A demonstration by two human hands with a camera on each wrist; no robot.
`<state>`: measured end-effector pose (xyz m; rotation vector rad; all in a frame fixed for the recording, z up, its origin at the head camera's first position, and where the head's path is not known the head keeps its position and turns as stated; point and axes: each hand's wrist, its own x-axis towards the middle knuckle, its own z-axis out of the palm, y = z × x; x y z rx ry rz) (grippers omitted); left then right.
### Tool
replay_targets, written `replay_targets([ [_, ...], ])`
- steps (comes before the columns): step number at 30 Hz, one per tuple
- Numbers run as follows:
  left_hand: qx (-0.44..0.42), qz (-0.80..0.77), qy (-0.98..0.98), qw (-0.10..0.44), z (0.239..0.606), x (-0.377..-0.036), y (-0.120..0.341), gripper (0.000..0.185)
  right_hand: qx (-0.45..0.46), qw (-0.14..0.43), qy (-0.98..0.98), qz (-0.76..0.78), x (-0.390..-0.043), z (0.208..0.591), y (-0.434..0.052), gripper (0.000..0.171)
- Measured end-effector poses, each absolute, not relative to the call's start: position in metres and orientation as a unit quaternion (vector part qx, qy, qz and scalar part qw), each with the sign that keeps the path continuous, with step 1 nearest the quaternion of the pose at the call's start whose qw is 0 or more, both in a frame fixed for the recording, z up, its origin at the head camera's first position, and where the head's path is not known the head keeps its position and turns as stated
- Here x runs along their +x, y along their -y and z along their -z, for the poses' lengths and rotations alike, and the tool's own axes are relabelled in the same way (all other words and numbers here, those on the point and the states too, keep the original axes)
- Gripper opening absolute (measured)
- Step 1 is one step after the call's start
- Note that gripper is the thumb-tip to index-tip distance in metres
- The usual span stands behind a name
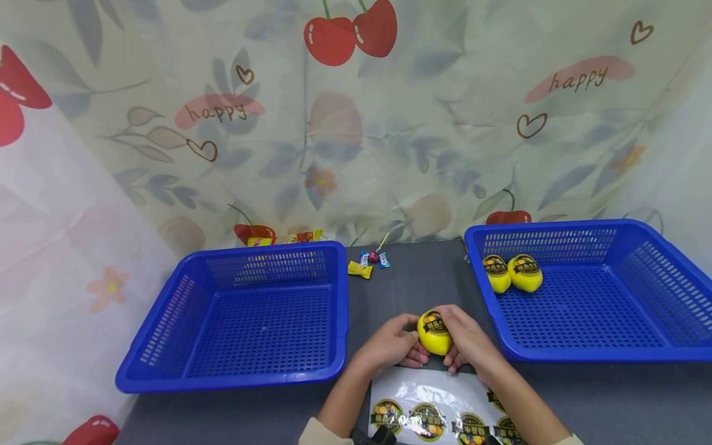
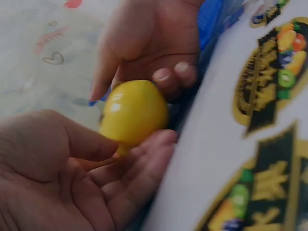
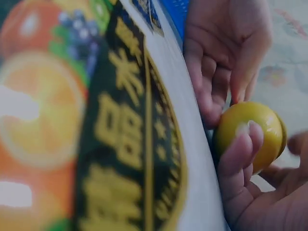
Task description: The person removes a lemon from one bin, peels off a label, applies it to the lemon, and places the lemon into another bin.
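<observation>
A yellow lemon [image 1: 432, 343] with a dark fruit-label sticker [image 1: 434, 322] on its upper side is held between both hands, just above the sheet's far edge. My left hand [image 1: 394, 342] grips it from the left; in the left wrist view, that hand's thumb [image 2: 98, 144] lies at the lemon's narrow tip. From the right, my right hand [image 1: 470, 340] holds it, thumb by the sticker; in the right wrist view its fingers [image 3: 239, 154] curl against the fruit. Beneath the forearms lies a white sheet of labels [image 1: 411, 392] with several printed stickers.
At the right stands a blue basket [image 1: 589, 353] with two labelled lemons [image 1: 525, 273] in its back left corner. Another blue basket [image 1: 261, 383] stands at the left. Wrapped candies [image 1: 360, 269] and a lollipop [image 1: 374, 256] lie between them, near a printed curtain [image 1: 384, 154].
</observation>
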<state>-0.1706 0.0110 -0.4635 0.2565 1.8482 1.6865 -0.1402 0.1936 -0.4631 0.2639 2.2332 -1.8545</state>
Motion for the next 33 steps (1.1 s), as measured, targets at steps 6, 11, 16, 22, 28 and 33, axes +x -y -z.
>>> replay_targets([
  [6, 0.136, -0.579, -0.738, 0.319, 0.451, -0.168, -0.005, 0.034, -0.001, 0.044, -0.895, 0.443, -0.134, 0.453, -0.194, 0.069],
  [11, 0.137, -0.558, -0.752, 0.324, 0.447, -0.165, -0.004, 0.037, -0.069, -0.014, -0.943, 0.326, -0.129, 0.450, -0.194, 0.076],
  [16, 0.147, -0.536, -0.770, 0.312, 0.445, -0.162, -0.005, 0.038, -0.084, -0.043, -0.953, 0.290, -0.127, 0.450, -0.190, 0.067],
  [22, 0.156, -0.530, -0.783, 0.286, 0.448, -0.160, -0.007, 0.035, -0.071, -0.052, -0.961, 0.261, -0.117, 0.433, -0.185, 0.058],
  [28, 0.167, -0.492, -0.813, 0.263, 0.453, -0.160, -0.007, 0.032, -0.112, -0.072, -0.953, 0.270, -0.096, 0.375, -0.182, 0.056],
  [33, 0.192, -0.439, -0.841, 0.252, 0.451, -0.161, -0.007, 0.033, -0.146, -0.061, -0.939, 0.304, -0.103, 0.314, -0.204, 0.059],
])
